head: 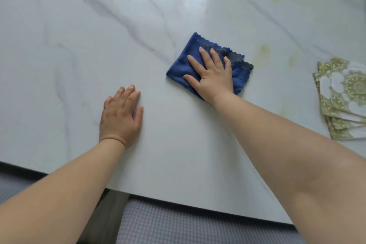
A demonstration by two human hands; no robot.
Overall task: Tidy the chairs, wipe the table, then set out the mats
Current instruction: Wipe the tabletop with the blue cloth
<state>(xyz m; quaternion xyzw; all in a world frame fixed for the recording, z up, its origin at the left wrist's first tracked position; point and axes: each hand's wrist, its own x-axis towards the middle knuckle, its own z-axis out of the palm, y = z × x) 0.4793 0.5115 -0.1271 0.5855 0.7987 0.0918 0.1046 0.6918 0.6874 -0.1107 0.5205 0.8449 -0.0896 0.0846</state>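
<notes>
A folded blue cloth (183, 66) lies on the white marble table (79, 45), a little right of centre. My right hand (212, 75) presses flat on top of the cloth, fingers spread. My left hand (120, 117) rests palm down on the bare tabletop nearer the front edge, fingers together, holding nothing. A stack of several green and white patterned mats (342, 97) lies at the table's right edge, partly cut off by the frame.
Yellowish stains (263, 51) mark the tabletop to the right of the cloth and further back. The table's front edge (178, 204) runs diagonally below my arms. Grey checked fabric (178, 228) shows under the edge.
</notes>
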